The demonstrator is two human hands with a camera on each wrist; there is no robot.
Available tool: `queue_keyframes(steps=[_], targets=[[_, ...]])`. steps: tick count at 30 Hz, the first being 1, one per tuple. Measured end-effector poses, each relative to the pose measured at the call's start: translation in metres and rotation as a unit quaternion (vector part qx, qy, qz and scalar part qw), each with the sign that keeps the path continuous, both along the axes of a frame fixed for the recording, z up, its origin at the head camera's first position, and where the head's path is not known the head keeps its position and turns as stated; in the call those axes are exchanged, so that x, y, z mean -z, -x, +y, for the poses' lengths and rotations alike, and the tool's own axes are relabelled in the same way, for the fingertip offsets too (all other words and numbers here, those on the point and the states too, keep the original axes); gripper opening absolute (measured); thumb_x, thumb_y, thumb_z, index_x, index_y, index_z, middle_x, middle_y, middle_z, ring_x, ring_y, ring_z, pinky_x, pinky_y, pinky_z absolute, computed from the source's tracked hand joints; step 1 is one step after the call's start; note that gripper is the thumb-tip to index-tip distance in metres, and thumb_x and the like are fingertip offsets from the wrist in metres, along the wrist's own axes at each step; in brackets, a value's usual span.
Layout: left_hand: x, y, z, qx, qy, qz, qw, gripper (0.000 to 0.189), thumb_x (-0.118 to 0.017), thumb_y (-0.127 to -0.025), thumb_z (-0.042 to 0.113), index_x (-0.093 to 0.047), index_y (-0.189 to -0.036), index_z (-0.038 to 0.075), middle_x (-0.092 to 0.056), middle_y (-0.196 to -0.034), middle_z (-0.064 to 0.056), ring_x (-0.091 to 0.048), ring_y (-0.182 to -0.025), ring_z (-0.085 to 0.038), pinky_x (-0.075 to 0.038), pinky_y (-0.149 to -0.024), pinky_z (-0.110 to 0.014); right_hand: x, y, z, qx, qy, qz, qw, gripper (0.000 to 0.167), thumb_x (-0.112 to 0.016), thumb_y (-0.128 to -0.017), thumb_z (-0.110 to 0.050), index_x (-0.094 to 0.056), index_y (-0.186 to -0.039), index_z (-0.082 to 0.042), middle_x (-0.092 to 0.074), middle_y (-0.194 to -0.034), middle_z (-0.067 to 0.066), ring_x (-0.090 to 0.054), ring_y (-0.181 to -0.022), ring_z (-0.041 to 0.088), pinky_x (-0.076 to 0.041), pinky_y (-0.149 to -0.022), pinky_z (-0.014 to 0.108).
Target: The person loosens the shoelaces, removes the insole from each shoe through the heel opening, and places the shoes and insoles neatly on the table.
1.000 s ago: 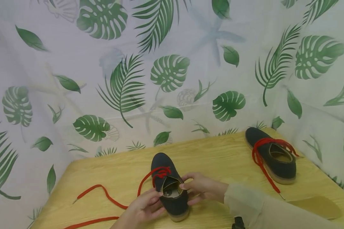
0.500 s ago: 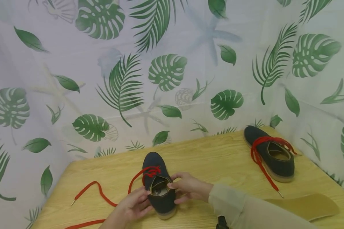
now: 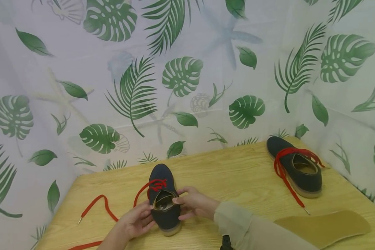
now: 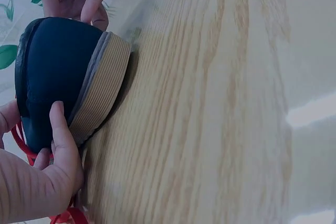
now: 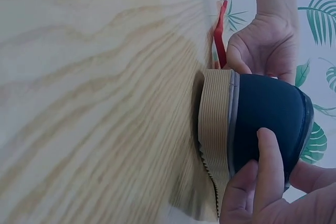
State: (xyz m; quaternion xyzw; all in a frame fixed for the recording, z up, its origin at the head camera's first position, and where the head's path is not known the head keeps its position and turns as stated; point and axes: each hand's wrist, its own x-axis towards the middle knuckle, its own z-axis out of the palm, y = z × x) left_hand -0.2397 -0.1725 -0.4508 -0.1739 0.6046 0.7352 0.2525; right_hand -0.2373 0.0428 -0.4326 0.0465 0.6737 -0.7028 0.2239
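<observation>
A dark navy shoe (image 3: 166, 219) with red laces and a tan sole stands on the table, toe pointing away. My left hand (image 3: 134, 220) grips its left side, the thumb at the rim of the opening and the fingers along the outside. From the other side my right hand (image 3: 198, 205) holds it likewise, thumb over the collar edge. Both wrist views show fingers against the blue heel (image 4: 60, 61) above the ribbed sole (image 5: 214, 119). One loose red lace (image 3: 95, 203) trails left across the table. The inside of the shoe is partly visible.
A second navy shoe (image 3: 300, 170) with red laces loosely draped over it stands at the back right. A flat tan insole-shaped piece (image 3: 328, 225) lies near the right front. Leaf-print cloth (image 3: 206, 132) rises behind the wooden table (image 3: 225, 173).
Both hands have moved left with the shoe, keeping their hold on it. More of the tan piece shows beside the right sleeve. The second shoe stays in place.
</observation>
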Motion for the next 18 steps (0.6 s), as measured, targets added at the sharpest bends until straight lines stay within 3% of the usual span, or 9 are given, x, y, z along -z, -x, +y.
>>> queue_keyframes(steps=[7, 18], targets=[[0.001, 0.006, -0.014, -0.008, 0.003, 0.007, 0.9999, 0.073, -0.06, -0.087, 0.014, -0.021, -0.149, 0.006, -0.065, -0.092, 0.001, -0.06, -0.088, -0.012, -0.05, -0.086, -0.034, 0.001, 0.007, -0.012, 0.003, 0.004, 0.009, 0.9999, 0.03, -0.063, -0.09, -0.006, -0.049, -0.116, -0.002, -0.066, -0.091, 0.017, -0.068, -0.076, 0.026, -0.058, -0.064, 0.042], [0.001, 0.012, -0.028, -0.038, 0.034, -0.004, 0.9987, 0.078, -0.063, -0.087, 0.018, -0.019, -0.149, 0.002, -0.061, -0.104, -0.007, -0.057, -0.099, -0.019, -0.048, -0.087, -0.037, 0.001, 0.013, -0.032, 0.004, 0.008, 0.013, 0.9999, 0.022, -0.061, -0.09, -0.002, -0.049, -0.108, -0.004, -0.068, -0.085, 0.017, -0.069, -0.074, 0.031, -0.058, -0.063, 0.043]])
